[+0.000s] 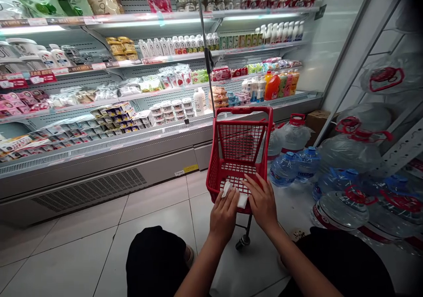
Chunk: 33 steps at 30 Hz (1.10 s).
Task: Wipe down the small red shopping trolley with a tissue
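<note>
A small red shopping cart (238, 156) stands on the tiled floor in front of me, its basket holding nothing I can see. My left hand (223, 215) is closed on a white cloth (243, 199) pressed against the near rim of the basket. My right hand (262, 202) lies beside it on the same rim, fingers curled over the edge and touching the cloth. My knees in black trousers show at the bottom of the view.
A long open refrigerated case (99, 112) with shelves of dairy, drinks and packaged food runs along the left and back. Several large water bottles (340, 209) with red and blue caps crowd the floor on the right. A cardboard box (317, 118) sits behind them.
</note>
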Each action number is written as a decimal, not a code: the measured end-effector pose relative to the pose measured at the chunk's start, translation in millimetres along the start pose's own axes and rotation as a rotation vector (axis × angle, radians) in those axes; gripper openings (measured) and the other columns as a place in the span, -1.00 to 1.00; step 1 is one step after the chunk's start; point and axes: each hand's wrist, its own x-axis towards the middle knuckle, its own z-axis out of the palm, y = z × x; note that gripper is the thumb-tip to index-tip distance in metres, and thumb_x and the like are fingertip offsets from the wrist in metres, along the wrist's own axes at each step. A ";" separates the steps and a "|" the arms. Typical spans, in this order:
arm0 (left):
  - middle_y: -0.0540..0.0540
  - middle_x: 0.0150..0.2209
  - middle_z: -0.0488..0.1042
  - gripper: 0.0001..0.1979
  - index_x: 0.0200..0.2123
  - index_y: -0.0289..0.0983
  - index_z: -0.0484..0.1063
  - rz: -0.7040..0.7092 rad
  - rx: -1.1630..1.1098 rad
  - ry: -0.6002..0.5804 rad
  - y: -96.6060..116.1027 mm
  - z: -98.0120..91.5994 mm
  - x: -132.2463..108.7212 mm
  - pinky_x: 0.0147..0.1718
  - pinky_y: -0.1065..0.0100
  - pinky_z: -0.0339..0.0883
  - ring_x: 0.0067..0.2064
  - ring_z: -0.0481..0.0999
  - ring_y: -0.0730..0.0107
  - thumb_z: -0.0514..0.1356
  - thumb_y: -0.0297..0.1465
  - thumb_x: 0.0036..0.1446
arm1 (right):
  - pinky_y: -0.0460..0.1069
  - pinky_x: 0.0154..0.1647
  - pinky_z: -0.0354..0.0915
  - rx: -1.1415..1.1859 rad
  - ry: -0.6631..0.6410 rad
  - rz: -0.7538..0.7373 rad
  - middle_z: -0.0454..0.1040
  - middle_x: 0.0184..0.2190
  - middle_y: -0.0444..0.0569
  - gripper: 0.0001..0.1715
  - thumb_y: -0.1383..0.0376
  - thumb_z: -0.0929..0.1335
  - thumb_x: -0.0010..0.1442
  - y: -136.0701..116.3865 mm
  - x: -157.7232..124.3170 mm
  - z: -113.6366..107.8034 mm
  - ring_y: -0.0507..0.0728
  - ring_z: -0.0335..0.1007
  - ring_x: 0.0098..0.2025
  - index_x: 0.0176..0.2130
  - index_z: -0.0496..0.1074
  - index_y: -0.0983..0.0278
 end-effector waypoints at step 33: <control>-0.17 0.30 0.45 -0.60 0.27 -0.32 0.39 0.083 -0.054 -0.062 14.0 -30.9 2.9 0.17 0.20 0.48 0.30 0.46 0.20 0.02 -0.52 0.44 | 0.40 0.51 -0.08 0.194 -0.067 -0.092 0.45 0.29 -0.19 -0.38 0.43 0.13 0.33 45.2 -1.8 -28.0 0.24 0.09 0.44 0.20 0.49 0.09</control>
